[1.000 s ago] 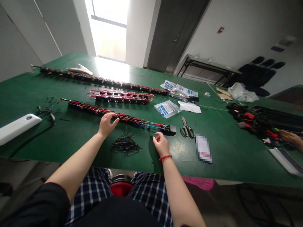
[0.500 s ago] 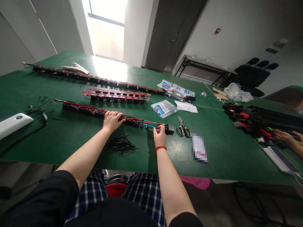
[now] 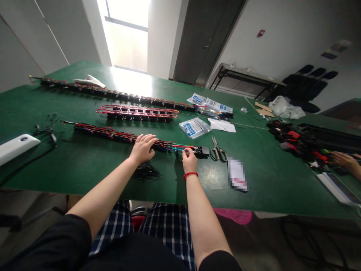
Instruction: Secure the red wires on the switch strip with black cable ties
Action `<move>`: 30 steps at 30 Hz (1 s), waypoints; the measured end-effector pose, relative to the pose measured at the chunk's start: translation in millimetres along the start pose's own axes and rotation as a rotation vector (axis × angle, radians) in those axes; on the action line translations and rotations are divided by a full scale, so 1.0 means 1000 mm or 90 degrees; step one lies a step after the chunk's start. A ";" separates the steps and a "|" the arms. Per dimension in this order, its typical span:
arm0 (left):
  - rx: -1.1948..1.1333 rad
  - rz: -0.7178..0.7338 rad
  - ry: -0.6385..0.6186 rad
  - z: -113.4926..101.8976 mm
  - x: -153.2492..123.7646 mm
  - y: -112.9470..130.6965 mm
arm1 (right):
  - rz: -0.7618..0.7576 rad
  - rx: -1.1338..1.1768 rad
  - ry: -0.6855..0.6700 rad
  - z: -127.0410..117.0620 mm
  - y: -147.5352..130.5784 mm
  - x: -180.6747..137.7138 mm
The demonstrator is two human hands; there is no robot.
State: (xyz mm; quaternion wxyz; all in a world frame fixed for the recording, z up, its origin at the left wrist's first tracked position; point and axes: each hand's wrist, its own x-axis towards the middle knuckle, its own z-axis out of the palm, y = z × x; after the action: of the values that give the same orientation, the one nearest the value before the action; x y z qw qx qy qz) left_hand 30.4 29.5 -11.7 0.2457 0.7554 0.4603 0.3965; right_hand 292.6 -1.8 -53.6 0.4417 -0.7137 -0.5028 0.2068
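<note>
A long black strip (image 3: 98,130), topped with red, blue and yellow wires, lies across the green table in front of me. My left hand (image 3: 143,148) rests over its right part, fingers stretched out across the wires and thumb apart on the near side. Near the strip's right end, my right hand (image 3: 189,160) pinches a blue wire (image 3: 178,149) between thumb and fingertips. The wires lead into a black and grey connector block (image 3: 202,152) just beyond that hand. Below my left hand is a pile of thin black cable ties (image 3: 146,172), partly covered by the hand.
Scissors (image 3: 218,150) lie right of the connector block. Behind are a red-wired black strip (image 3: 138,113), a longer wired strip (image 3: 113,92) and plastic bags (image 3: 194,128). A white device (image 3: 18,148) sits left. Another person's hand (image 3: 342,160) works among black and red parts (image 3: 299,143) at right.
My left hand has slid right along the strip and now covers part of the cable tie pile. My right hand stays at the blue wire, uncovering more of the connector block.
</note>
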 end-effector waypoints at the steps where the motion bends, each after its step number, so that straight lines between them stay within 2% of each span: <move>1: -0.041 0.022 -0.026 0.009 0.001 0.013 | 0.002 0.008 -0.005 -0.001 0.000 -0.001; 3: -0.112 0.021 -0.062 0.032 0.005 0.035 | 0.011 0.037 -0.025 -0.003 -0.001 -0.004; 5: -0.104 -0.008 -0.085 0.054 0.009 0.050 | -0.003 0.074 -0.037 -0.008 0.001 -0.009; 7: 0.040 0.029 -0.121 0.072 0.011 0.055 | -0.047 0.102 -0.037 -0.015 0.004 -0.016; 10: 0.190 0.061 -0.131 0.088 0.009 0.051 | -0.079 0.130 -0.063 -0.025 0.008 -0.029; 14: 0.205 0.079 -0.102 0.094 0.005 0.041 | -0.009 0.183 -0.110 -0.030 0.007 -0.038; 23: 0.155 0.045 -0.080 0.100 0.009 0.039 | 0.131 0.205 -0.118 -0.020 0.001 -0.027; 27: 0.100 0.021 -0.070 0.096 0.005 0.053 | 0.105 0.207 -0.126 -0.025 0.002 -0.031; 30: -0.032 -0.045 0.038 0.099 -0.013 0.073 | 0.079 0.256 -0.130 -0.030 0.000 -0.038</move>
State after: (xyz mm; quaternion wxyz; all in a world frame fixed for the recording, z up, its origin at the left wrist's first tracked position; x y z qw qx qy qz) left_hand 145.1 -16.2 -18.2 0.2643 0.7202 0.4836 0.4213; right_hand 299.5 -48.6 -43.9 0.5085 -0.6162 -0.4485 0.4007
